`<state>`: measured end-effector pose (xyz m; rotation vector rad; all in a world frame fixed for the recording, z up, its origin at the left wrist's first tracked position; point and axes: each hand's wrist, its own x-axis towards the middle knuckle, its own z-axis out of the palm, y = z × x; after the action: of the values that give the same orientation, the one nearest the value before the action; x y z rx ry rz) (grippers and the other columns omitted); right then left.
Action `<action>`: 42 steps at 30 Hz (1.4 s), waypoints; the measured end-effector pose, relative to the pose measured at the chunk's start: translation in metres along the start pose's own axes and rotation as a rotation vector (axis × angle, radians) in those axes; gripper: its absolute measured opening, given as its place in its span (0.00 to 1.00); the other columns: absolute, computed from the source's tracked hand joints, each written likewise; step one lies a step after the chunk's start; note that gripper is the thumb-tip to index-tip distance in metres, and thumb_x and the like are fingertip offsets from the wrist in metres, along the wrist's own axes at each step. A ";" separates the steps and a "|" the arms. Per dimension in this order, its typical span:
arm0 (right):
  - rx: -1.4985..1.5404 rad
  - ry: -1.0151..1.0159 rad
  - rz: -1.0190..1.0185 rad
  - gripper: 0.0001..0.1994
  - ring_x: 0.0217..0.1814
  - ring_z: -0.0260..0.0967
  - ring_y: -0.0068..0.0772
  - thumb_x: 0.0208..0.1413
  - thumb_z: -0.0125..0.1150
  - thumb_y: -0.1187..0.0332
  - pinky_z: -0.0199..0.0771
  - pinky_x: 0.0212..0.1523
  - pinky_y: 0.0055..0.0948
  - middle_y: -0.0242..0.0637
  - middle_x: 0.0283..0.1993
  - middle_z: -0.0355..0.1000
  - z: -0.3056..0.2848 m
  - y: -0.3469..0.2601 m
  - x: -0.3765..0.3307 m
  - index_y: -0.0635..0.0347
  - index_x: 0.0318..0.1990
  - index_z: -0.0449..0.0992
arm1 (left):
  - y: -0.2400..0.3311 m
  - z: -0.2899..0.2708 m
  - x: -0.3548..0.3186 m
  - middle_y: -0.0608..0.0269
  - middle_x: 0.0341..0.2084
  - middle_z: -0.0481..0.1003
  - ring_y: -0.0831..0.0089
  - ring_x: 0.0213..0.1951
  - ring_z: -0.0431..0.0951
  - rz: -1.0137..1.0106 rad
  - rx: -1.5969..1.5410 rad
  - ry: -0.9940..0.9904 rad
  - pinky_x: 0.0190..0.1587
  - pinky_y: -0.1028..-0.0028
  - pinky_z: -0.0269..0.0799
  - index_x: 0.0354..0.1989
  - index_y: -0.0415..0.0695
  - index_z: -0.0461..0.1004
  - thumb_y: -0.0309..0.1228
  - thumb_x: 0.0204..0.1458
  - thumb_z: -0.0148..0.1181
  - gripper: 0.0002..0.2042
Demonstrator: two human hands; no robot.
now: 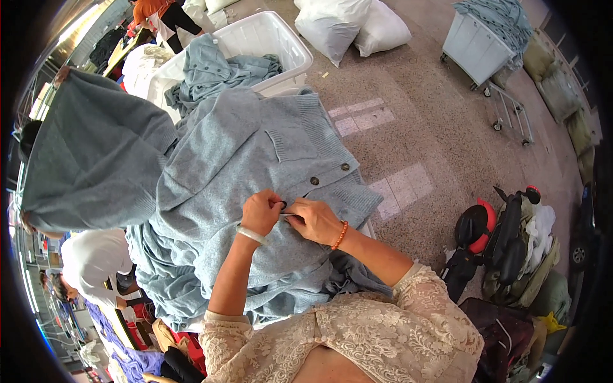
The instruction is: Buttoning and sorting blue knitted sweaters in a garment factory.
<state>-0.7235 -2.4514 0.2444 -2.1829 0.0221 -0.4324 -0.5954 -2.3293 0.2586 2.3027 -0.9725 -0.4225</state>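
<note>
A grey-blue knit cardigan (220,159) lies spread on top of a heap of similar knitwear (169,274) in front of me. Its ribbed hem points to the right, and a patch pocket (290,144) faces up. Two dark buttons (315,181) show along the front band. My left hand (259,213) is closed, pinching a dark button (282,205) at that band. Close beside it, my right hand (314,221) is closed too, its thumb and fingertips gripping the band's edge. The fingers partly hide the button and the cloth there.
At the left a person holds up a darker grey knit garment (96,156). Beyond the heap stands a white bin (290,45) of knitwear. Another full bin (476,48) and a wheeled metal frame (511,115) stand far right. A scooter (504,236) is parked at right.
</note>
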 end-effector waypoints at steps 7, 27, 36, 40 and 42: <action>0.011 0.047 0.048 0.08 0.35 0.72 0.46 0.45 0.60 0.72 0.72 0.33 0.39 0.42 0.33 0.72 0.006 -0.004 0.010 0.61 0.34 0.73 | -0.013 -0.004 -0.008 0.60 0.20 0.77 0.81 0.24 0.74 -0.117 -0.389 -0.025 0.27 0.79 0.69 0.28 0.33 0.77 0.27 0.47 0.61 0.07; -0.211 0.026 -0.164 0.16 0.35 0.70 0.50 0.49 0.59 0.73 0.72 0.34 0.38 0.47 0.35 0.70 0.003 -0.004 0.013 0.66 0.46 0.70 | -0.004 0.001 -0.012 0.57 0.19 0.77 0.78 0.23 0.74 -0.225 -0.458 0.048 0.27 0.74 0.70 0.26 0.37 0.79 0.33 0.42 0.64 0.10; -0.222 0.008 -0.244 0.15 0.35 0.70 0.50 0.50 0.57 0.72 0.72 0.34 0.38 0.49 0.35 0.69 0.004 0.004 0.017 0.69 0.45 0.69 | -0.014 0.001 -0.007 0.58 0.23 0.79 0.77 0.26 0.76 -0.210 -0.471 -0.060 0.29 0.74 0.71 0.32 0.37 0.79 0.35 0.44 0.64 0.13; -0.147 -0.004 -0.231 0.14 0.35 0.70 0.51 0.50 0.57 0.72 0.72 0.34 0.39 0.49 0.35 0.70 -0.001 0.007 0.019 0.69 0.44 0.70 | -0.007 -0.007 -0.027 0.53 0.32 0.78 0.69 0.33 0.79 0.081 -0.466 -0.092 0.35 0.70 0.73 0.40 0.38 0.76 0.32 0.45 0.61 0.15; -0.061 -0.060 -0.206 0.13 0.35 0.70 0.52 0.50 0.56 0.72 0.71 0.35 0.40 0.49 0.34 0.70 -0.005 0.002 0.022 0.68 0.42 0.71 | -0.003 -0.010 -0.030 0.51 0.29 0.76 0.58 0.33 0.77 0.223 -0.125 0.046 0.36 0.65 0.72 0.38 0.38 0.76 0.28 0.44 0.59 0.12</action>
<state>-0.7036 -2.4602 0.2521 -2.2663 -0.2275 -0.4872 -0.6091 -2.3016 0.2656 2.0564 -1.1329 -0.3261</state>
